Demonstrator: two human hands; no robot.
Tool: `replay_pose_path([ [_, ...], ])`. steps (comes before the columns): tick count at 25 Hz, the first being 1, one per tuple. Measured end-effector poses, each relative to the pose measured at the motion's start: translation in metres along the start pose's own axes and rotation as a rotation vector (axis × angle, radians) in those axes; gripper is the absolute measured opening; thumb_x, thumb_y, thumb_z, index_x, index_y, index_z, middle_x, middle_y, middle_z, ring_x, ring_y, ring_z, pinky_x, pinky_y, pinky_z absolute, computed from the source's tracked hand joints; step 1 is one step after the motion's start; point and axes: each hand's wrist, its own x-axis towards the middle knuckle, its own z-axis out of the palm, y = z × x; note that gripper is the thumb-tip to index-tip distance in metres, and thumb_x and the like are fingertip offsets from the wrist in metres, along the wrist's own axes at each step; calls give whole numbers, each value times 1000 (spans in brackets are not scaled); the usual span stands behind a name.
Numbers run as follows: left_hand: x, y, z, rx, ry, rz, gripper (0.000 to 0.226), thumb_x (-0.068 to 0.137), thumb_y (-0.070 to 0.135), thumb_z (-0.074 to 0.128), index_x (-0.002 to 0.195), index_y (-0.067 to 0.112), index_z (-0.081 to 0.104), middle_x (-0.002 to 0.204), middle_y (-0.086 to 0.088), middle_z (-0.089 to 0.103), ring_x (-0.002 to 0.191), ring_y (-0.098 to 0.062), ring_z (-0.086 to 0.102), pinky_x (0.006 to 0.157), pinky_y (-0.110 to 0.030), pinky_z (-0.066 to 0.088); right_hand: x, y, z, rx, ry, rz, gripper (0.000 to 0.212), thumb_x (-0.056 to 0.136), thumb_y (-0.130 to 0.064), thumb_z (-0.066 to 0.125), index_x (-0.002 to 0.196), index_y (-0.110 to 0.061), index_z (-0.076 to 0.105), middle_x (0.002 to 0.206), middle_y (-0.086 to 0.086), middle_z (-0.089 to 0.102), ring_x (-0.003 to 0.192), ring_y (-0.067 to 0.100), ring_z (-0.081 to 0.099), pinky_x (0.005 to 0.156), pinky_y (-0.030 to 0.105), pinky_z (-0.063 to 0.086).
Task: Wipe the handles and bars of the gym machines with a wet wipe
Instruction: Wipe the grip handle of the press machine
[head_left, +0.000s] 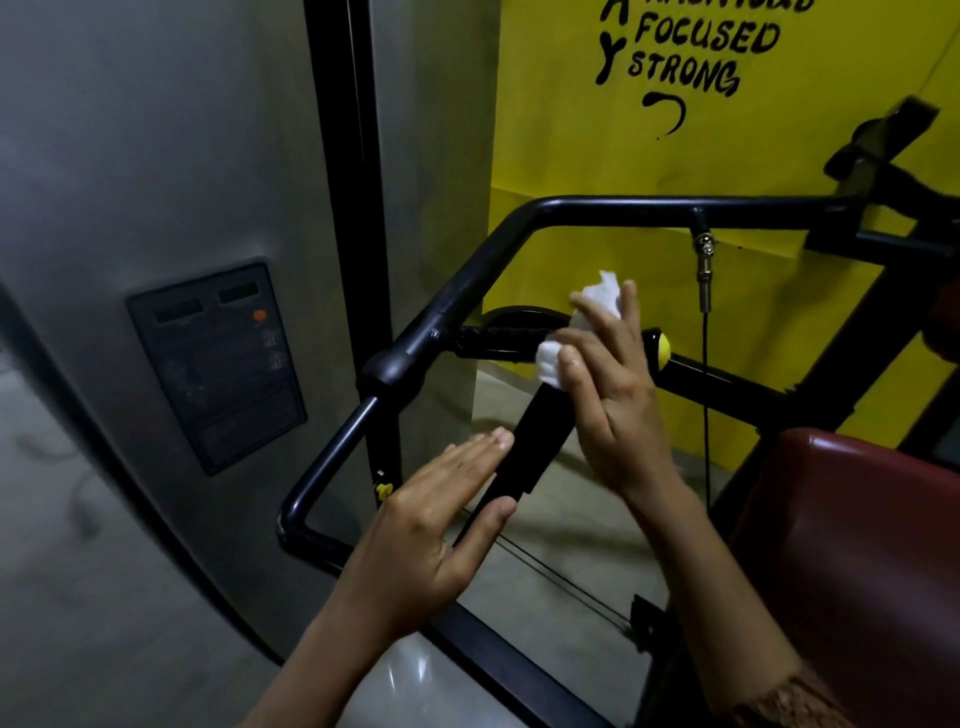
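A black padded handle (524, 447) slants down from a black gym machine bar (467, 280). My right hand (613, 395) presses a crumpled white wet wipe (553, 358) against the top of that handle, fingers mostly straight and pointing up. More of the wipe sticks out above the fingertips. My left hand (441, 525) lies flat with straight fingers against the handle's lower end. A second ribbed black grip (498, 340) runs sideways behind the wipe, ending in a yellow cap (662, 351).
The bar frame (332, 457) bends down to the left. A dark red seat pad (857, 545) sits at the right. A thin cable (705, 395) hangs from a metal fitting. Behind are a yellow wall (597, 150) with black lettering and a grey panel with a dark plate (218, 364).
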Motion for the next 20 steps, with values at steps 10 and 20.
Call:
replay_pose_path([
  [10,-6,1,-3,-7,103,-50,33,84,29,60,109,8,65,111,2,65,112,-2,55,96,-14,40,12,10,-4,-71,-47,-104,38,94,-28,33,91,-8,65,122,4,53,137,16,21,115,31,14],
  [20,-4,-1,-2,-32,19,-26,41,88,27,54,125,9,56,127,2,57,122,-3,48,102,-16,36,-20,-16,19,301,74,209,54,98,-28,30,147,-16,11,152,-12,-10,141,8,-14,112,14,-5],
])
